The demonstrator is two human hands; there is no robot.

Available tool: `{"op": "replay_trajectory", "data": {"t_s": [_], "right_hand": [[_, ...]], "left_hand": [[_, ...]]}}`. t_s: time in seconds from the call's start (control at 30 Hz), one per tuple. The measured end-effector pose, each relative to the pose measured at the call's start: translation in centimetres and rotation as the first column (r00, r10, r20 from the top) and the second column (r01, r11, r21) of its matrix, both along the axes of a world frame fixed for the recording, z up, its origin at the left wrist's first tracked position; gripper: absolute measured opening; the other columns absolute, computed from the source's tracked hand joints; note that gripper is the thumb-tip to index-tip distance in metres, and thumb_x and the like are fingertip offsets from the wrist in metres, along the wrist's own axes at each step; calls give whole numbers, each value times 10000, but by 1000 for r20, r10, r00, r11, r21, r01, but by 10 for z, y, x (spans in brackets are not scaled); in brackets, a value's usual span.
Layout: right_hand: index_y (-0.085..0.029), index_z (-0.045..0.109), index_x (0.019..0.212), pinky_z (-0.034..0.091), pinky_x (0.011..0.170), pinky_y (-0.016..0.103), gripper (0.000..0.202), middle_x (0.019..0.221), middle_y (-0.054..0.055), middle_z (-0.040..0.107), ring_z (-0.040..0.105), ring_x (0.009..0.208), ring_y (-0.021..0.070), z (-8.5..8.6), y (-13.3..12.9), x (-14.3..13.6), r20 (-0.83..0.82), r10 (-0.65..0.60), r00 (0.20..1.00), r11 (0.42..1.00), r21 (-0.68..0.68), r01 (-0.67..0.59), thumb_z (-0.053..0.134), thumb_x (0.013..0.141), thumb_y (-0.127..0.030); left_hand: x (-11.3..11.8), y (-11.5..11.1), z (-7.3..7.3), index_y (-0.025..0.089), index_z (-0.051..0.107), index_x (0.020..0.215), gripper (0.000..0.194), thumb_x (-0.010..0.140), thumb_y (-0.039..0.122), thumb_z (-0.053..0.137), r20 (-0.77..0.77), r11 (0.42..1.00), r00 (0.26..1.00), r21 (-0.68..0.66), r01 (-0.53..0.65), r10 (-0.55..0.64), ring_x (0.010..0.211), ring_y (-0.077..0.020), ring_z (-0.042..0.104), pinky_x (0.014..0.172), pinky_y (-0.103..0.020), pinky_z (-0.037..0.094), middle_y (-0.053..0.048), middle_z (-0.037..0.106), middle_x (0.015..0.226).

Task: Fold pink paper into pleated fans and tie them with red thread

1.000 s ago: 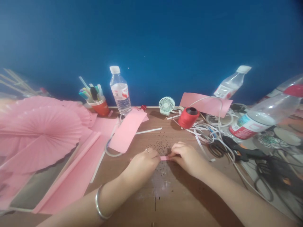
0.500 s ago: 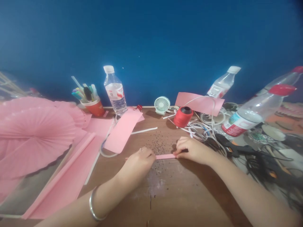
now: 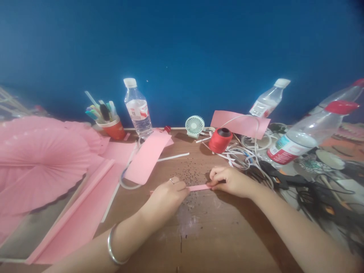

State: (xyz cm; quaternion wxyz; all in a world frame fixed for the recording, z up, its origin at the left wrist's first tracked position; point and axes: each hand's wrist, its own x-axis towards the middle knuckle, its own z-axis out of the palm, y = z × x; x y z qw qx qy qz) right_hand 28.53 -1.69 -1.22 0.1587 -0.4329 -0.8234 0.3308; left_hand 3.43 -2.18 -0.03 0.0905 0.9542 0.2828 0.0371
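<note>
Pink paper strip (image 3: 199, 187) runs crosswise low over the wooden tabletop (image 3: 227, 227), between the two hands. Its left end pokes out past the left hand (image 3: 172, 193), whose fingers bunch closed on it, the tips hidden. Thumb and forefinger of the right hand (image 3: 231, 182) pinch the other end; gripping at two places probably keeps so narrow a piece straight and flat.

Around them, from the left: a pleated pink paper fan (image 3: 42, 159) lies over pink sheets, seemingly out of the working space. Next come a red cup of pens (image 3: 113, 129), an upright water bottle (image 3: 138, 110) and a loose pink paper rectangle (image 3: 148, 157). Dark specks (image 3: 190, 172) litter the wood just beyond the strip and might cling to it. Further right, a mint handheld fan (image 3: 195, 126), a red thread spool (image 3: 220, 140) and tangled white cord (image 3: 241, 157) crowd the right hand's far side.
</note>
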Motion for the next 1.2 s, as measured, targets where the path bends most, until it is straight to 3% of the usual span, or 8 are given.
{"op": "replay_trajectory", "data": {"t_s": [0.27, 0.43, 0.53, 0.63, 0.8, 1.0, 1.2], "right_hand": [[-304, 717, 772, 346, 722, 279, 137, 757, 7, 505, 433, 781, 150, -3, 4, 13, 140, 0, 990, 989, 144, -20, 605, 762, -383], [-321, 713, 768, 336, 725, 297, 124, 757, 4, 519, 431, 778, 153, 3, 5, 18, 172, 31, 985, 984, 166, -60, 611, 756, -389], [-284, 705, 757, 331, 757, 325, 117, 774, 10, 545, 446, 794, 163, 9, -2, 4, 167, -15, 986, 964, 265, -30, 609, 767, -349], [-221, 685, 769, 333, 776, 341, 178, 795, 31, 576, 468, 802, 169, 9, -13, -25, 59, -144, 988, 895, 433, 105, 524, 834, -257], [-191, 670, 812, 402, 678, 234, 148, 778, 20, 602, 531, 749, 126, -11, -17, -63, -118, -110, 987, 934, 326, 144, 524, 835, -188], [-182, 648, 699, 401, 649, 243, 138, 696, 18, 577, 515, 717, 139, -24, -11, -63, -101, -78, 992, 935, 339, 108, 570, 806, -221], [-172, 643, 731, 388, 657, 245, 115, 722, 21, 576, 508, 732, 145, -22, -14, -63, -96, -84, 992, 929, 352, 113, 561, 806, -147]], "left_hand": [[-2, -1, -2, 158, 573, 958, 233, 858, 95, 372, -50, 1000, 999, 7, 1, -1, 785, -170, 473, 705, -288, 444, -46, 539, 813], [-1, -1, -3, 165, 576, 963, 221, 863, 111, 386, -54, 999, 998, 31, -10, 12, 777, -173, 479, 682, -289, 442, -40, 549, 812], [-1, -1, -1, 172, 580, 936, 194, 859, 119, 410, -55, 999, 998, 30, -22, 24, 766, -169, 485, 659, -279, 439, -29, 559, 803], [0, -1, 1, 167, 589, 898, 190, 862, 122, 408, -65, 999, 997, 23, -28, 30, 759, -163, 495, 659, -271, 439, -27, 565, 782], [1, 0, -1, 151, 590, 935, 195, 848, 99, 424, -86, 999, 996, 50, -9, 13, 778, -164, 514, 682, -273, 448, -39, 575, 819], [-4, 4, -6, 137, 595, 823, 177, 838, 83, 426, -155, 993, 988, 116, -3, 21, 786, -189, 527, 703, -313, 448, -56, 564, 806], [-17, -3, 3, 136, 584, 761, 151, 803, 53, 465, -207, 987, 976, 153, -43, 74, 700, -185, 504, 615, -304, 434, -45, 549, 749]]}}
